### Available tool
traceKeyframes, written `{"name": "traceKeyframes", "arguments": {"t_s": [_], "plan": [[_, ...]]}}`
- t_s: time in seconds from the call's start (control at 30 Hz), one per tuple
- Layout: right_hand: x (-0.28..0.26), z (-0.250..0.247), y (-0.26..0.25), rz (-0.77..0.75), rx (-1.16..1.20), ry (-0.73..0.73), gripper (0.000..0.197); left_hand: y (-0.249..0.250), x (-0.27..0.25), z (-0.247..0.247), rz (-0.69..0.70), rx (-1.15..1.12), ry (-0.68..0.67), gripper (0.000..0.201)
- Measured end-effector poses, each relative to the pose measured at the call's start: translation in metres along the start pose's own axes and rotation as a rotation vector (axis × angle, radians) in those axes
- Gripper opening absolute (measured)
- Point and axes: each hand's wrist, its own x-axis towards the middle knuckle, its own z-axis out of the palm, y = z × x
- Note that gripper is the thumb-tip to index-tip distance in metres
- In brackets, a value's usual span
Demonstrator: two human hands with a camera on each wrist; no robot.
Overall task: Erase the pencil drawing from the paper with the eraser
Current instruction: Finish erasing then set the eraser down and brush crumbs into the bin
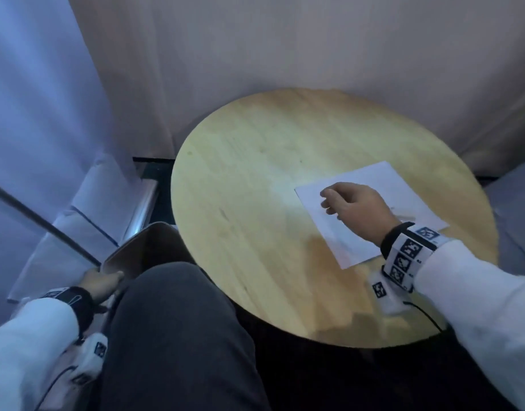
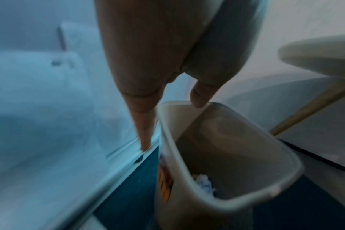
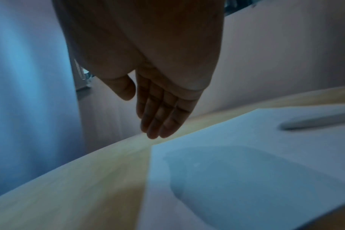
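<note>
A white sheet of paper point(image 1: 394, 185) lies on the right part of the round wooden table point(image 1: 255, 173); I make out no pencil marks on it. My right hand point(image 1: 329, 200) hovers over the sheet's left corner, empty. In the right wrist view its fingers point(image 3: 159, 121) are straight and together above the paper point(image 3: 246, 171). A pale, blurred, elongated object point(image 3: 317, 123) lies on the sheet to the right of that hand; whether it is the eraser I cannot tell. My left hand point(image 1: 107, 281) is down beside my knee and grips the rim of a beige waste bin point(image 1: 142, 232).
The waste bin point(image 2: 246, 200) is tilted, with crumpled paper point(image 2: 204, 183) at its bottom. My thumb point(image 2: 199, 96) sits on its rim and a finger point(image 2: 144, 132) runs outside. Curtains hang behind and to the left. My dark-trousered leg point(image 1: 172, 336) lies between bin and table.
</note>
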Motion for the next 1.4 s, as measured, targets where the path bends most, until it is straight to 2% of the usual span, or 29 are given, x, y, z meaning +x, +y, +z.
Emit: {"name": "traceKeyframes", "arguments": {"t_s": [0.1,0.17,0.23,0.33,0.43,0.5,0.57,0.67,0.73,0.8,0.97,1.4], "plan": [[0.012,-0.043,0.038,0.071,-0.202,0.103,0.024,0.020,0.009,-0.015,0.115,0.044,0.053,0.063],[0.020,-0.065,0.060,0.131,-0.368,0.122,0.028,0.058,0.005,-0.030,0.257,0.111,0.081,0.060],[0.025,-0.081,0.077,0.223,-0.487,0.071,0.039,0.110,-0.018,-0.040,0.422,0.169,0.119,0.055],[0.029,-0.090,0.093,0.266,-0.670,-0.109,0.049,0.187,-0.058,-0.035,0.681,0.210,0.145,0.049],[0.028,-0.078,0.098,0.231,-0.861,-0.201,0.039,0.250,-0.102,-0.003,0.856,0.260,0.112,0.045],[0.023,-0.065,0.098,0.203,-0.863,-0.144,0.032,0.280,-0.130,0.031,0.931,0.357,0.052,0.048],[0.016,-0.052,0.095,0.169,-0.774,-0.093,0.026,0.298,-0.147,0.075,0.981,0.559,-0.035,0.062],[0.006,-0.038,0.087,0.106,-0.674,-0.113,0.023,0.304,-0.156,0.130,1.002,0.853,-0.132,0.094],[0.001,-0.039,0.082,0.080,-0.635,-0.145,0.026,0.299,-0.153,0.148,0.990,0.907,-0.137,0.103],[-0.002,-0.048,0.082,0.078,-0.594,-0.160,0.027,0.294,-0.148,0.150,1.011,0.906,-0.142,0.101],[0.000,-0.073,0.092,0.114,-0.495,-0.089,0.026,0.275,-0.137,0.132,1.048,0.946,-0.210,0.107],[0.005,-0.066,0.103,0.046,-0.554,-0.166,0.023,0.260,-0.129,0.128,1.021,0.916,-0.194,0.116]]}}
